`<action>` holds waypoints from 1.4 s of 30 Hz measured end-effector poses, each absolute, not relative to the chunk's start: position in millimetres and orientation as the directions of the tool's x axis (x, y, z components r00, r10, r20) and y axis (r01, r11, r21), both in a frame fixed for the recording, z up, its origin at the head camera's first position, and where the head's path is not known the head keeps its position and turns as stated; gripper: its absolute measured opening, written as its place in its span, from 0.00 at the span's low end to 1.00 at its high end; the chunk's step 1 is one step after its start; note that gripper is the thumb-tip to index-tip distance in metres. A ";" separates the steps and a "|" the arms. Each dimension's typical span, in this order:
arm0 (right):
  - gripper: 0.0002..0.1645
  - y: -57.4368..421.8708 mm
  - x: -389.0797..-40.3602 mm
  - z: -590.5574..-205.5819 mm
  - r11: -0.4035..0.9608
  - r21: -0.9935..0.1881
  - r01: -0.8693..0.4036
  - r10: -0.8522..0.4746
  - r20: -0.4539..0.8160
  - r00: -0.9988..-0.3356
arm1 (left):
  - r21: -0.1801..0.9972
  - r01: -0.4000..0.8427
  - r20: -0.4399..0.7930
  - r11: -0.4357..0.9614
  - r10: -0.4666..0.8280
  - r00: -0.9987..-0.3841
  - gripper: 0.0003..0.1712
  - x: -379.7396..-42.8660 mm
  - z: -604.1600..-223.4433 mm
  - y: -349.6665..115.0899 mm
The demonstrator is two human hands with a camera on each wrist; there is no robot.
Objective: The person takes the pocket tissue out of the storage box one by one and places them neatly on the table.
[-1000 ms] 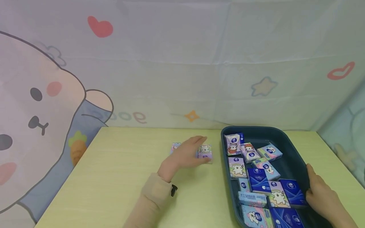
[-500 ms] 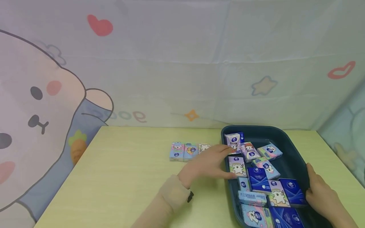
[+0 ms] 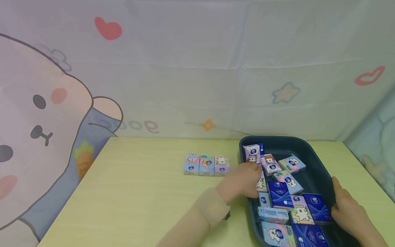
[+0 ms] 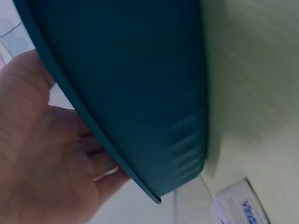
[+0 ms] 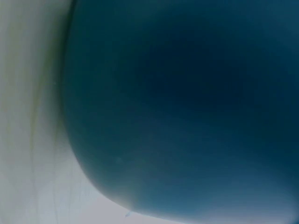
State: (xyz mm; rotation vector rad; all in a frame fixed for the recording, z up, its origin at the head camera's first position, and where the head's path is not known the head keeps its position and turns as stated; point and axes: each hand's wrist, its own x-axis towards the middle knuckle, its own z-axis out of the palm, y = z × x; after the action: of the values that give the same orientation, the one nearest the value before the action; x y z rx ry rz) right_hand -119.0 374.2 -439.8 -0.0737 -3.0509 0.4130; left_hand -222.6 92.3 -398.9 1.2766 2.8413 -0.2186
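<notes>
My left hand point(image 3: 242, 181) reaches over the left rim of a dark teal tray point(image 3: 308, 151), fingers bent down around a lilac tissue pack point(image 3: 262, 183) with a white cartoon animal. In the left wrist view the left hand point(image 4: 60, 149) lies across the tray's edge point(image 4: 140, 93); its fingertips are hidden inside, so I cannot tell whether they pinch the pack. My right hand point(image 3: 351, 211) holds the tray's right rim. The tray wall point(image 5: 187, 116) fills most of the right wrist view. Left of the tray, blue point(image 3: 191, 164), light-blue point(image 3: 206, 165) and lilac point(image 3: 221, 165) tissue packs form a row.
Several more tissue packs lie loosely in the tray, including dark blue ones point(image 3: 279, 195) and a pastel one point(image 3: 291, 164). The pale wooden table point(image 3: 139, 192) extends to the left. A printed cloth point(image 3: 185, 68) hangs behind it.
My left hand has moved right, from the lilac pack at the row's end into the tray's left side, leaving all three packs of the row visible. My right hand stays at the tray's rim.
</notes>
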 end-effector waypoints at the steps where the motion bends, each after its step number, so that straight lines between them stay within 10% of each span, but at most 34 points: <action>1: 0.51 374.3 -119.1 -439.7 0.963 -0.267 0.038 0.055 0.056 -0.997 | -0.134 0.735 -0.083 0.665 0.731 -0.677 0.35 -222.4 -398.6 94.4; 42: 0.52 375.1 -119.0 -441.9 0.962 -0.272 0.022 0.040 0.059 -0.997 | -0.203 0.629 -0.098 0.751 0.623 -0.776 0.42 -222.5 -400.7 111.9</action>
State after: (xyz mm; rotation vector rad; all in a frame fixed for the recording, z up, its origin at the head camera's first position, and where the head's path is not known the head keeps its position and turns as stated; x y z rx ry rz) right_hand -119.0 375.1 -441.9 -0.0481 -3.0480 0.4212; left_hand -222.5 111.9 -400.7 1.0432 2.9170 -0.3511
